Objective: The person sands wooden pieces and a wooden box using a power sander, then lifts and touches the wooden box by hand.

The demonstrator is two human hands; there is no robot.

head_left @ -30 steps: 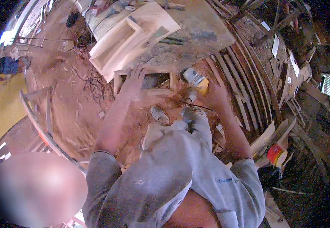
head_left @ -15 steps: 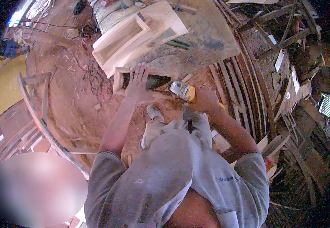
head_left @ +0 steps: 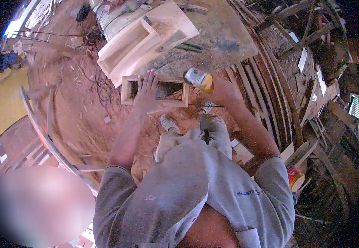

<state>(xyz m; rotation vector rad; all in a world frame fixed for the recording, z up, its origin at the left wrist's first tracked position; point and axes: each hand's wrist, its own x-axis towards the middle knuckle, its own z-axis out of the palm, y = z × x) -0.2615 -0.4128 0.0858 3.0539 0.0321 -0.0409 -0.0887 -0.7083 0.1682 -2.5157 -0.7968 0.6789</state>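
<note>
At far left, a pale wooden panel with a raised frame lies on a worktable. Cables tangle on the ground beyond a yellow sheet. Long wooden slats line the right; a red-and-yellow can sits near right.

The small frame is bare, pale wood, pretty matt, no gloss on it. Same with the bigger wooden piece on the worktable, whose top looks rough and stained. The power tool has a dull metallic-looking head and yellow, plastic-looking body. Shirt's soft matt grey cloth.
</note>
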